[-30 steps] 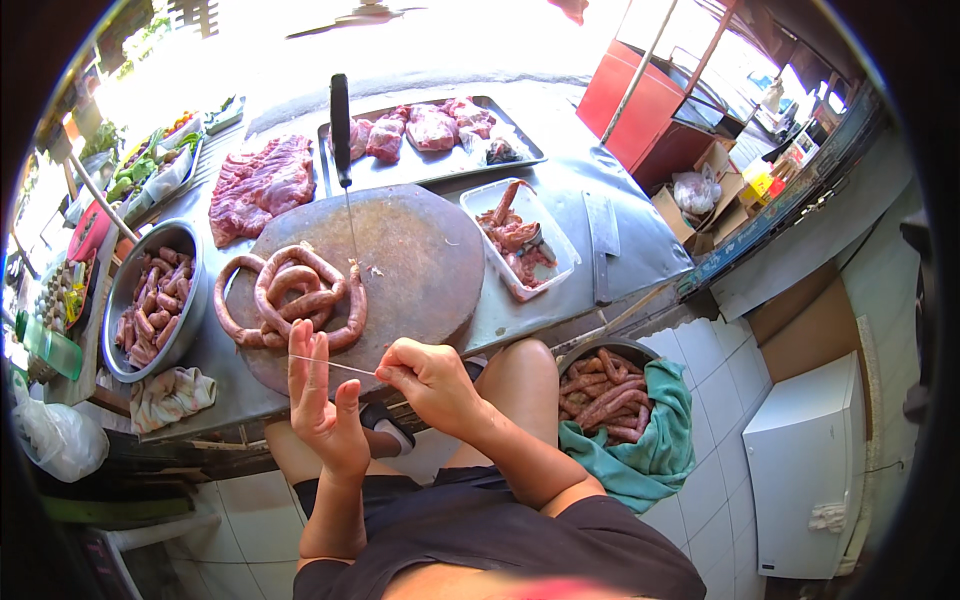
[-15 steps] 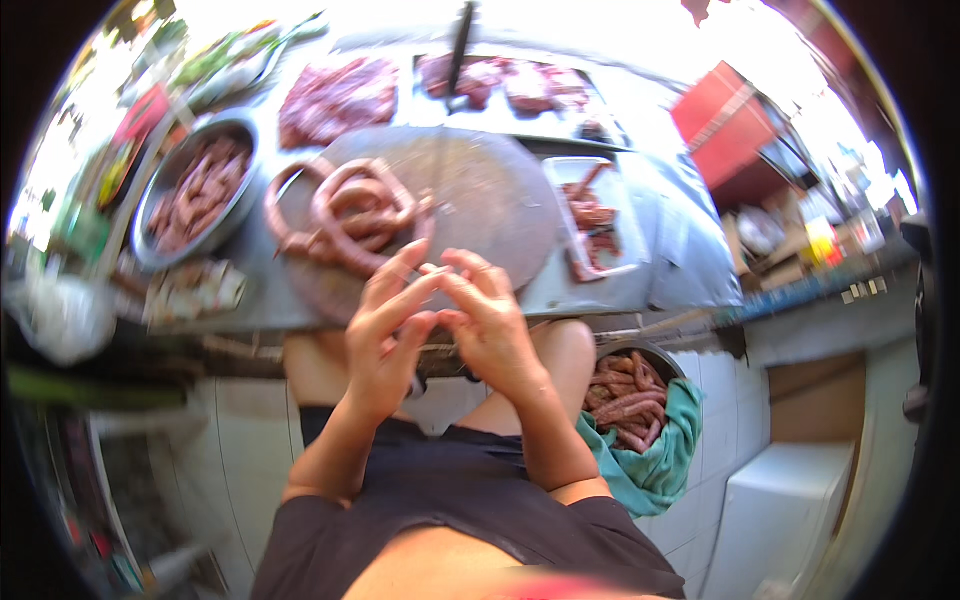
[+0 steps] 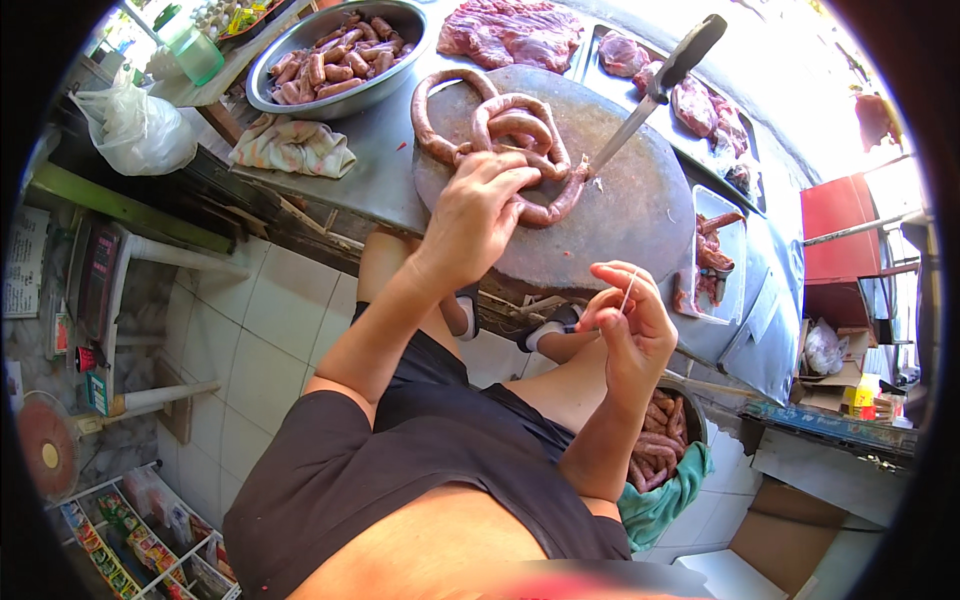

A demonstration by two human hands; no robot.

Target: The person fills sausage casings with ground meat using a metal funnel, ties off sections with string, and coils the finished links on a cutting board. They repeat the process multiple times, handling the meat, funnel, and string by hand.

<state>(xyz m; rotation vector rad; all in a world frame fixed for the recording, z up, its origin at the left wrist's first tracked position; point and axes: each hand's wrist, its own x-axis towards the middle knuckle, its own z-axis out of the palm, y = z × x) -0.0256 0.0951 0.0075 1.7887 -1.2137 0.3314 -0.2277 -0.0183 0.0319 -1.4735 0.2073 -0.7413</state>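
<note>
On the round chopping block (image 3: 620,215) lies a coil of fresh sausage (image 3: 440,130), looped over itself. My left hand (image 3: 475,212) reaches onto the near side of the coil, its fingers closed round a part of the sausage they mostly cover. Off the block's near edge, my right hand (image 3: 635,325) is raised, pinching a thin white string (image 3: 629,290) between fingers and thumb. A knife (image 3: 655,90) with a dark handle stands tilted, its tip at the block beside the sausage's end.
Cut sausages fill a metal basin (image 3: 265,85) at the far left, near a crumpled cloth (image 3: 290,150). Raw meat (image 3: 510,32) lies behind the block. A white tray (image 3: 738,270) holds meat scraps at right. A bucket of sausages (image 3: 660,440) with green cloth stands beside my leg.
My hands, which were close together before the block, have parted. The left has gone onto the sausage coil; the right is out to the right with the string. The view has turned.
</note>
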